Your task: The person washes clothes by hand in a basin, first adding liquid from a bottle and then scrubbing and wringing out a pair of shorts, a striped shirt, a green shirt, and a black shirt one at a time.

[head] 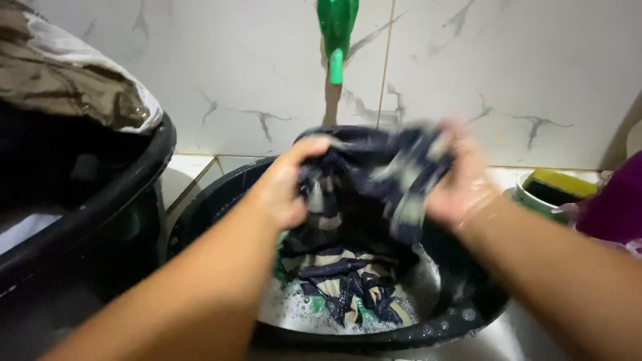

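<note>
My left hand (284, 184) and my right hand (458, 177) both grip a wet dark blue and white striped garment (374, 170), bunched between them above a black basin (214, 200). The hands and cloth are blurred. The lower part of the garment (344, 281) hangs down into soapy water with foam (287, 311) in the basin.
A green tap (336, 33) sticks out of the white marbled tile wall above the basin. At left a black tub (100, 194) holds piled laundry, brown and white. At right stands a small green container with a yellow sponge (555, 187), beside a purple item (615, 204).
</note>
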